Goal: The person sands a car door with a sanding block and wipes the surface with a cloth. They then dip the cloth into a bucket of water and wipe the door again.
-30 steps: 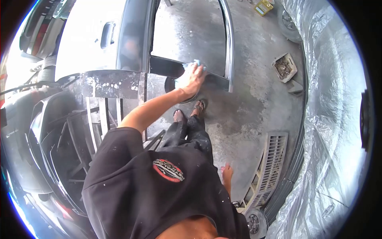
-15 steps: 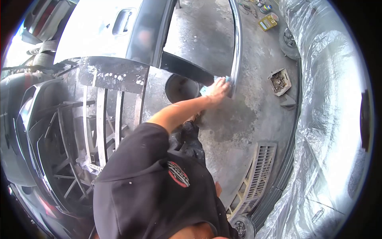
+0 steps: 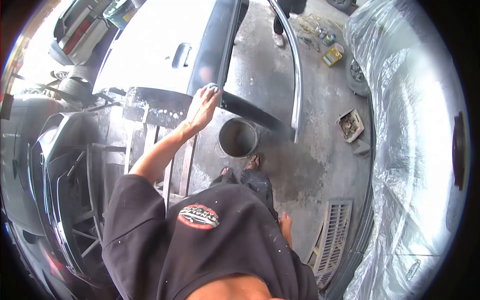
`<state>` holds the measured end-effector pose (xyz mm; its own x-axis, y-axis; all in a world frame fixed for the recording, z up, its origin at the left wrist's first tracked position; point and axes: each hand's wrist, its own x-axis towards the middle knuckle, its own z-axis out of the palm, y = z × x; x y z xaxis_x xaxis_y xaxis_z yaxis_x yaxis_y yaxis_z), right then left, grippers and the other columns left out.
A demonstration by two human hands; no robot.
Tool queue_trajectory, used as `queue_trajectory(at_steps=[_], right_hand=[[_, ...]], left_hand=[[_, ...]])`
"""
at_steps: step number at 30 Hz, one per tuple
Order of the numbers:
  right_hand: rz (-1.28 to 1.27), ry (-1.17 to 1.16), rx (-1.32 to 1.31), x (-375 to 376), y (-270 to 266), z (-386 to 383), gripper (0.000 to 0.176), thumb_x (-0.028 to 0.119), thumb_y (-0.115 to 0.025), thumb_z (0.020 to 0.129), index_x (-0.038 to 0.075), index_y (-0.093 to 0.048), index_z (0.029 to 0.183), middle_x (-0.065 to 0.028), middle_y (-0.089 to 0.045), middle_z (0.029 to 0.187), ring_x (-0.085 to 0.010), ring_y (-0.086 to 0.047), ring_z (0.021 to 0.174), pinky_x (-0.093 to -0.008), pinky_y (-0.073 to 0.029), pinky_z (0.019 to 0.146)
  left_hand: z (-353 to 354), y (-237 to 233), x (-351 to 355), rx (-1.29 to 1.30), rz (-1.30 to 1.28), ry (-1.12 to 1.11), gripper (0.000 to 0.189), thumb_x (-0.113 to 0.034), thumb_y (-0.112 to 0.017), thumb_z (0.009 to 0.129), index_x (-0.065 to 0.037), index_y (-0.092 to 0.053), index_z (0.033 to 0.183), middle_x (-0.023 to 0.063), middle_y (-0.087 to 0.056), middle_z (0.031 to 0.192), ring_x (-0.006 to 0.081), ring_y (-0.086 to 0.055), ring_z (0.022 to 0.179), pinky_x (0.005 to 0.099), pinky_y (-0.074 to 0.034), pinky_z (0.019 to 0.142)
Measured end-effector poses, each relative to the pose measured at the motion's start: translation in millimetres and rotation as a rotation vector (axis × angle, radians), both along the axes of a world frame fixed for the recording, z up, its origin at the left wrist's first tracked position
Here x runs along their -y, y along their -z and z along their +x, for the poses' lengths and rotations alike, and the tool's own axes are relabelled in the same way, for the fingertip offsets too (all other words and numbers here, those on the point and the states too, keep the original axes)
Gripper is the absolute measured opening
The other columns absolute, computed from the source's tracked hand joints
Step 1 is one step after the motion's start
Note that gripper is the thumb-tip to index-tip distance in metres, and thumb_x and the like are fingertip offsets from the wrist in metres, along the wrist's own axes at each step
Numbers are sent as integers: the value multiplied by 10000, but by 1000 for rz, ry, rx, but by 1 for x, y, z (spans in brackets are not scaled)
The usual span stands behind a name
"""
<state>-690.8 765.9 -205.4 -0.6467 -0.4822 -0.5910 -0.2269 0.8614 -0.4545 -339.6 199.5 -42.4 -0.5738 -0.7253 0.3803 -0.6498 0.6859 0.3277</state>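
My left hand (image 3: pixel 204 107) is closed around a light blue cloth (image 3: pixel 214 88), only a corner of which shows past the fingers. It presses on the lower corner of a glossy car door (image 3: pixel 142 42), where the white panel meets the dark band beside the window opening. The door's recessed handle (image 3: pixel 182 55) lies up and left of the hand. A black window frame (image 3: pixel 257 111) runs off to the right and joins a curved shiny strip (image 3: pixel 297 75). My right hand (image 3: pixel 286 226) hangs low by my side, partly hidden by my shirt, fingers loosely extended and touching nothing.
A round bucket (image 3: pixel 238 137) stands on the floor just before my feet. Metal stand bars (image 3: pixel 188 162) and a dark car (image 3: pixel 20 160) are on the left. On the right are a plastic-covered car (image 3: pixel 415 150), a grille (image 3: pixel 332 240), a debris box (image 3: pixel 350 125) and a yellow can (image 3: pixel 331 57). Another person's foot (image 3: pixel 278 40) shows at the top.
My left hand with the cloth has moved left, from the frame's far right corner to the corner by the white panel. The view has shifted, and another person's legs now show at the top.
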Motion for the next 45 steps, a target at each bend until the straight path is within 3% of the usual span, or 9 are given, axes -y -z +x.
queue_trajectory(at_steps=[12,20,23,28,30,31,38,42,45], right_hand=[[121,-403,-156,88,70,-84,668,502,-441,1052,-92,-727,945,-269,-734,919,-434,-701,884,-515,-524,865],[-27,-899,-350,113,55,-158,301,265,-623,983,-34,-656,964,-171,-657,728,-336,-669,654,-473,-526,606],[316,-70,203,151,7,-160,333,287,-623,988,-44,-661,970,-149,-670,742,-319,-672,633,-424,-531,549],[384,202,281,142,-13,-183,396,324,-584,1007,-55,-651,916,-165,-683,763,-302,-699,684,-416,-546,564],[311,-614,-14,116,1,-207,429,324,-561,1018,-81,-644,905,-189,-688,776,-308,-713,729,-427,-557,585],[258,-1026,-148,100,7,-216,445,325,-549,1024,-93,-640,900,-201,-691,783,-311,-720,751,-433,-563,596],[217,288,286,163,-7,-164,425,292,-541,1026,-112,-619,919,-126,-625,775,-214,-583,655,-379,-504,580],[119,49,272,130,28,-138,465,341,-528,1040,-98,-642,934,-137,-658,783,-208,-579,646,-392,-481,585],[127,121,296,143,-4,-105,542,399,-518,1053,-114,-657,946,-182,-699,841,-288,-626,721,-444,-493,663]], left_hand=[[-27,5,100,308,92,-349,595,-170,-495,979,-30,-433,1554,237,-268,1673,546,-175,1539,674,-184,1234],[-96,20,309,266,-33,-508,596,-210,-512,976,33,-452,1517,279,-303,1634,540,-237,1509,664,-206,1230],[-127,25,397,266,-71,-572,592,-231,-512,980,23,-463,1513,274,-333,1621,536,-255,1499,655,-211,1230],[-170,29,507,296,-138,-541,522,-255,-530,1007,-29,-532,1478,228,-416,1590,516,-298,1492,638,-257,1216],[-170,46,536,350,-234,-377,485,-273,-560,998,-60,-595,1432,177,-473,1559,479,-359,1467,625,-291,1200],[-169,42,534,364,-259,-294,454,-271,-607,977,-86,-639,1391,134,-528,1510,448,-422,1422,611,-325,1180],[-130,49,428,251,-270,135,387,-117,-660,940,-46,-636,1319,149,-548,1403,433,-458,1340,577,-407,1114],[-94,36,302,234,-221,252,184,-110,-647,914,23,-724,1016,158,-527,1282,380,-449,1315,590,-351,1166],[-61,15,206,297,-123,305,324,-47,-717,825,-4,-720,1146,206,-510,1415,469,-390,1443,591,-322,1226]])
